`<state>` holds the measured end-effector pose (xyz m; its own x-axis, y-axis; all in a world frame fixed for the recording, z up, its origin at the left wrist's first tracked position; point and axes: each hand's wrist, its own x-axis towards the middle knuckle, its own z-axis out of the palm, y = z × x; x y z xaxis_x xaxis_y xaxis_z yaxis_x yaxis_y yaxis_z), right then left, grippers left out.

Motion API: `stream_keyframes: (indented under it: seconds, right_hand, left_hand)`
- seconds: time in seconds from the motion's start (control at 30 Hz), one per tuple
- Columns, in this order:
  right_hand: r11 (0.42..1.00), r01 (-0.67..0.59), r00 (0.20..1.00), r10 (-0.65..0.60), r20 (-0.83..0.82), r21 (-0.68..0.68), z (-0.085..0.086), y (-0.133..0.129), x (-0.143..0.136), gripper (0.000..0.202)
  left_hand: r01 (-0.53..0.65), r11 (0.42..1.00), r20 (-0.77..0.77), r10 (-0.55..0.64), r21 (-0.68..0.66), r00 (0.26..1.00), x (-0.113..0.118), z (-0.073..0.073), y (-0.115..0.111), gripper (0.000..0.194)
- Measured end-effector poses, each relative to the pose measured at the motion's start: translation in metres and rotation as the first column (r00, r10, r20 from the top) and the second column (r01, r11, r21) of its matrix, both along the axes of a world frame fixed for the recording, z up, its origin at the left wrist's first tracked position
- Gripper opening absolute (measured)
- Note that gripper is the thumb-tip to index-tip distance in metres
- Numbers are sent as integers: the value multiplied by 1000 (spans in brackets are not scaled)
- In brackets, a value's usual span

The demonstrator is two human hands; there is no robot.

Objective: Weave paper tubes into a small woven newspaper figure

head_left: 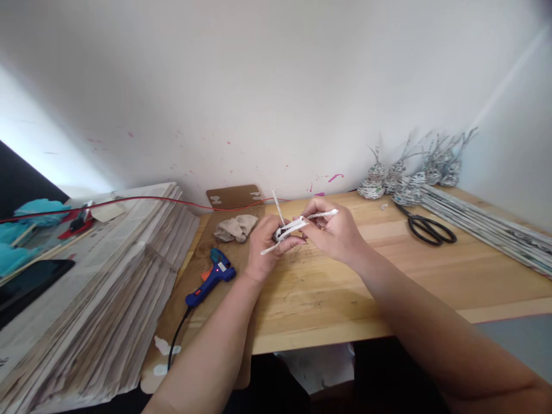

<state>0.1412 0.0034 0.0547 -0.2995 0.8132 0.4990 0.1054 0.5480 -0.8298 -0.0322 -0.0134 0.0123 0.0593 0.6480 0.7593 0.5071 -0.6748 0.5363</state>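
Note:
A small bundle of white rolled-paper strips is held above the wooden table, its ends sticking out in several directions. My left hand is closed around the lower part, which the fingers mostly hide. My right hand pinches strips on the right side, one end showing past the fingers. Left of my hands, a blue hot glue gun lies on a brown board. A crumpled beige cloth rests behind it on the same board.
Tall stacked newspapers fill the left, with a dark phone on top. Black scissors lie right, near woven paper shapes and long paper rolls. A red cable crosses behind. The table's front edge is close.

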Motion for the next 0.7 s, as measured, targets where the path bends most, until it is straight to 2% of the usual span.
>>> stream_keyframes:
  seconds: [0.1, 0.2, 0.33, 0.47, 0.53, 0.6, 0.7]
  right_hand:
    - [1000, -23, 1000, 23, -6, -3, -3, 1, 0, 20]
    - [999, -7, 1000, 7, 6, 50, -2, 1, 2, 23]
    - [985, 102, 991, -113, 68, 141, 2, 0, 2, 25]
    - [978, 164, 979, -178, 100, 131, 2, -1, 2, 16]
    - [980, 154, 980, -168, 111, 122, 2, -2, 2, 9]
    - [988, 124, 985, -133, 105, 94, 3, -2, 2, 13]
    - [999, -11, 1000, 12, 6, -52, 5, -4, 2, 16]
  left_hand:
    - [4, 1000, -30, -4, 7, 1000, 1, 2, -2, 42]
    - [-18, 1000, -35, 19, 12, 999, 1, 2, -3, 43]
    - [-78, 997, -28, 79, 26, 996, 0, 2, -3, 45]
    - [-88, 996, -50, 90, 34, 995, 0, 2, -3, 44]
    - [-92, 996, -54, 93, 24, 994, 0, 3, -3, 44]
    - [-92, 996, -59, 92, 10, 994, 1, 3, -4, 44]
    - [-71, 997, -64, 70, -18, 995, 1, 3, -4, 42]
